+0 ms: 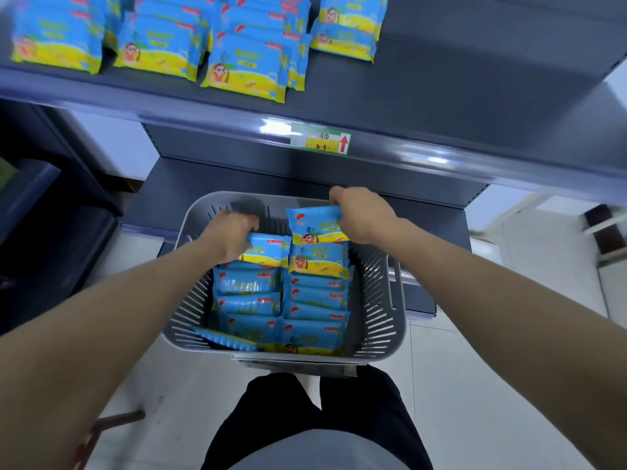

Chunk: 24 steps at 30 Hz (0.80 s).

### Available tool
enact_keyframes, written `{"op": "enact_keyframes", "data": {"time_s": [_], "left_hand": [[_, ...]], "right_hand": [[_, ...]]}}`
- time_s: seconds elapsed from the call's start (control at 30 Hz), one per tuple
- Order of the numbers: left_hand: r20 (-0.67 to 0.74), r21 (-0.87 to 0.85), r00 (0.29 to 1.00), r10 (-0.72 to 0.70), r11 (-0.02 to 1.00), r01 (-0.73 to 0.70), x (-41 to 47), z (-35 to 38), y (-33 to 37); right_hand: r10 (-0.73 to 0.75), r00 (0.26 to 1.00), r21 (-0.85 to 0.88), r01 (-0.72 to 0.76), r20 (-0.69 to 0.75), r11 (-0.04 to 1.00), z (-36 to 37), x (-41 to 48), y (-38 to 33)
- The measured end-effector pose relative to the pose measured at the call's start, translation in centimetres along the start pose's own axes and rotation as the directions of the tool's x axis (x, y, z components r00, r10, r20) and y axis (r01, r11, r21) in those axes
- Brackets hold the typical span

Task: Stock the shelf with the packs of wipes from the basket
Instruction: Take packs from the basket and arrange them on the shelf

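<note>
A grey slotted basket (383,320) stands in front of me, holding two rows of blue-and-yellow packs of wipes (315,296). My left hand (230,237) grips the top edge of one pack (268,254) at the far end of the left row. My right hand (359,212) holds another pack (314,225), lifted slightly above the right row. The dark shelf (424,106) above carries several stacks of the same packs (247,62) on its left half.
A price tag (320,140) with a red arrow sits on the shelf's front rail. The shelf's right half is bare. A lower dark shelf (210,191) lies behind the basket. Light floor tiles and my dark trousers (312,418) show below.
</note>
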<state>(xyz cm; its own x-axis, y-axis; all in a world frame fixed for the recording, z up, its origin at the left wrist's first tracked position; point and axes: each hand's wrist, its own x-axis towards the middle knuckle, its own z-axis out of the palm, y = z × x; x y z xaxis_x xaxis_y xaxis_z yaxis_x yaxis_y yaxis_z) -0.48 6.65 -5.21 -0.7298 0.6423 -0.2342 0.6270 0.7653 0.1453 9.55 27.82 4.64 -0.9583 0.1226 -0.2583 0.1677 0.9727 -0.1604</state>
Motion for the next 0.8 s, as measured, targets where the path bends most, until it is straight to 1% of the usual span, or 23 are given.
{"op": "enact_keyframes", "data": {"time_s": [0.07,0.13,0.2,0.27,0.4,0.5,0.6,0.67,0.8], "left_hand": [[-0.038,-0.151,0.999,-0.032,0.988,0.026,-1.0,-2.8,0.3],[-0.076,-0.256,0.996,-0.038,0.966,0.017,-1.8,-6.1,0.8],[-0.088,-0.294,0.996,-0.015,0.956,-0.012,-2.4,-9.6,1.4],[-0.115,-0.321,0.993,-0.007,0.947,-0.03,-2.6,-12.9,2.1],[-0.257,-0.367,0.966,-0.031,0.928,-0.068,-2.1,-18.2,3.7],[-0.352,-0.426,0.934,-0.053,0.898,-0.109,-1.0,-21.8,4.9],[-0.396,-0.508,0.914,-0.082,0.849,-0.144,0.9,-24.7,5.8],[-0.38,-0.494,0.922,-0.068,0.858,-0.14,2.6,-25.8,6.6],[-0.301,-0.443,0.953,-0.009,0.887,-0.132,6.4,-26.5,8.2]], "right_hand": [[-0.016,0.999,0.012,0.016,-0.041,1.0,-2.2,-0.3,-0.2],[-0.039,0.994,0.026,0.042,-0.107,0.999,-4.7,-0.6,0.0],[-0.067,0.983,0.032,0.073,-0.17,0.997,-7.5,-0.5,0.5],[-0.061,0.974,0.062,0.077,-0.219,0.995,-10.7,-0.1,1.3],[-0.012,0.948,0.116,0.051,-0.318,0.992,-16.8,1.7,3.3],[0.049,0.925,0.139,0.005,-0.377,0.99,-19.8,3.9,5.1],[0.122,0.918,0.15,-0.069,-0.378,0.986,-21.0,6.9,7.1],[0.142,0.926,0.148,-0.095,-0.351,0.984,-20.9,8.9,8.0],[0.113,0.954,0.146,-0.075,-0.279,0.986,-20.2,13.2,9.2]]}}
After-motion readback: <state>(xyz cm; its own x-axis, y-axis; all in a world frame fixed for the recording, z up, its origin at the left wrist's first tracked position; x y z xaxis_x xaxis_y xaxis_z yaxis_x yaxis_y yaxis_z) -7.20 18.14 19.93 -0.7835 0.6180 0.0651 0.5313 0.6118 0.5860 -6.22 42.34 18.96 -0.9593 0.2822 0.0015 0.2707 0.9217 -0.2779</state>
